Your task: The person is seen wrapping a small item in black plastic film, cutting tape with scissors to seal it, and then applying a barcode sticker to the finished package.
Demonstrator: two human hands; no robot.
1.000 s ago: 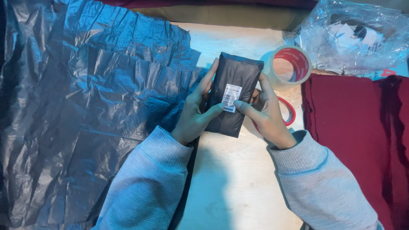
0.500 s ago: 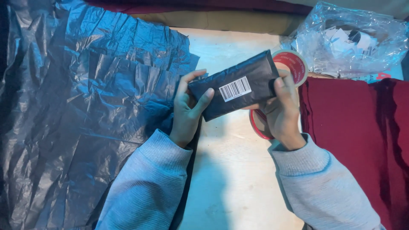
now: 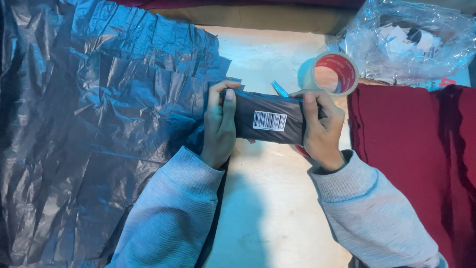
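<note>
A black wrapped package (image 3: 270,119) lies crosswise above the table's (image 3: 267,208) middle, gripped at both ends. On its face sits a white rectangular barcode label (image 3: 269,120). At the far right corner, a clear bag (image 3: 411,39) holds white slips.

Both hands grip a black wrapped parcel (image 3: 270,118) sideways over the bench (image 3: 267,208): left hand (image 3: 219,126) at 9 o'clock, right hand (image 3: 321,130) at 3, tape roll (image 3: 331,73) at 1.
</note>
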